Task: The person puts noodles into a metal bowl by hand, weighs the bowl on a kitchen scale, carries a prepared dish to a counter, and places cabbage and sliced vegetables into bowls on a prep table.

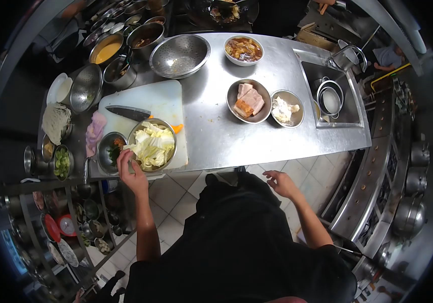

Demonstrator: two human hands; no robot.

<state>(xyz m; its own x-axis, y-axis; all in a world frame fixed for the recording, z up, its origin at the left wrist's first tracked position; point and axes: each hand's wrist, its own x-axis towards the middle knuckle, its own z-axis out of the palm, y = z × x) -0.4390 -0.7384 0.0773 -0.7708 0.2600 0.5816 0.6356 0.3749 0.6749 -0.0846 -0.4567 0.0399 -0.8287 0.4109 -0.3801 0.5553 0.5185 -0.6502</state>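
My left hand (132,173) is at the table's front edge, its thumb and fingers apart, between two metal bowls. On its right is a metal bowl of cut cabbage (152,145), standing on the white cutting board (168,96). To its left sits a smaller bowl with chopped greens and an orange-brown seasoning (111,153). Whether the fingertips touch either rim I cannot tell. Behind the cabbage lies a knife (128,112), with an orange piece (177,129) beside the bowl. My right hand (281,184) hangs over the floor, fingers loosely spread, holding nothing.
Farther right on the steel table are a bowl of meat blocks (250,101), a bowl of white powder (286,109) and a bowl of saucy food (244,50). A colander (180,55) stands behind the board. A sink (356,108) is at right, noodles (56,122) at left.
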